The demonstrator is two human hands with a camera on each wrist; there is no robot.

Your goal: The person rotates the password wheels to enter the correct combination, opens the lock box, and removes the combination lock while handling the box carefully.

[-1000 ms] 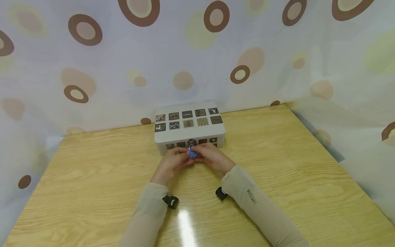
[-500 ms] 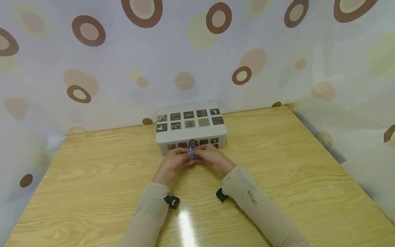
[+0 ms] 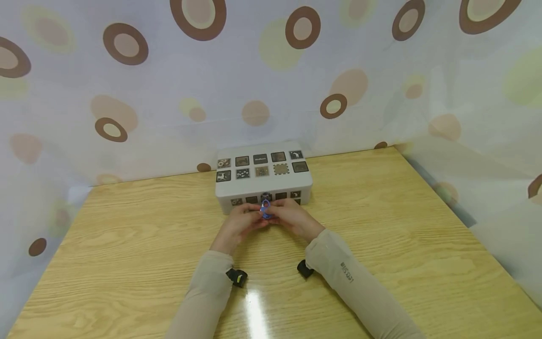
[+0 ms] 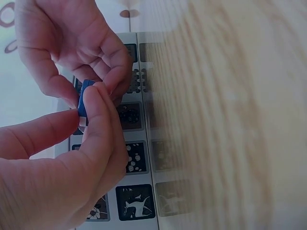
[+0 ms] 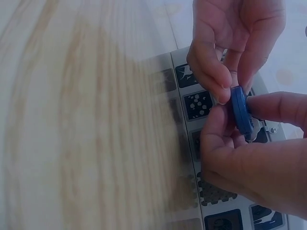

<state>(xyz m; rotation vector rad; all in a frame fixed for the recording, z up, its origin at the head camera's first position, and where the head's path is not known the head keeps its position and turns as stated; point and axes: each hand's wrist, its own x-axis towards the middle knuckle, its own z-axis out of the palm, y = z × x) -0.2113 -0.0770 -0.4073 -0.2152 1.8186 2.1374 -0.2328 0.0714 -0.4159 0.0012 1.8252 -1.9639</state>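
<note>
A small blue padlock [image 3: 265, 211] with a looped top is held between both hands, just in front of the white box [image 3: 262, 185]. My left hand [image 3: 238, 225] pinches it from the left, thumb against fingers. From the right, my right hand [image 3: 295, 219] pinches it too. In the right wrist view the padlock [image 5: 241, 112] shows its rounded blue edge, and a metal clasp [image 5: 272, 130] on the box is partly visible behind it. The fingers hide much of the padlock [image 4: 85, 98] in the left wrist view.
The lidded box, covered with dark square pictures, stands at the back of the wooden table [image 3: 139, 263]. Behind it hangs a white curtain [image 3: 237, 70] with brown and yellow circles. Black straps [image 3: 238, 278] sit at both wrists.
The padlock has been turned between the fingers, so that its loop now stands more upright and its face shows less. Both hands have stayed in nearly the same place before the box.
</note>
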